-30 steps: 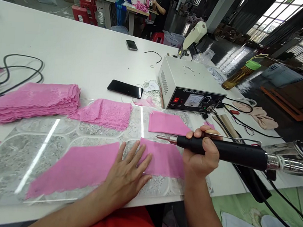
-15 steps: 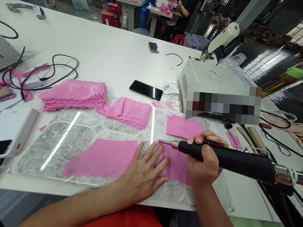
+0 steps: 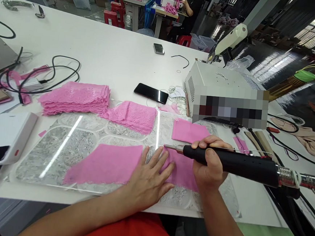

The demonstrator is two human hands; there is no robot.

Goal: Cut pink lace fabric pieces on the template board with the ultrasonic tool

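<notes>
My left hand [image 3: 149,179] lies flat with fingers spread on a long pink fabric strip [image 3: 105,163] that rests on a clear patterned mat [image 3: 62,154]. My right hand [image 3: 208,165] is wrapped round the black handle of a corded cutting tool [image 3: 238,164]. The tool's metal tip points left, just above the fabric beside my left fingertips. A small pink piece [image 3: 189,131] lies just beyond the tip.
A stack of pink lace [image 3: 74,97] and a second lace pile [image 3: 132,115] sit behind the mat. A black phone [image 3: 151,93], a white control box [image 3: 217,86], cables [image 3: 40,76] and a white device [image 3: 5,138] surround it. Another person [image 3: 190,8] works at a far table.
The view swung left between the oldest frame and now, bringing the white device and more cables into sight. Both hands keep their grip and place on the fabric.
</notes>
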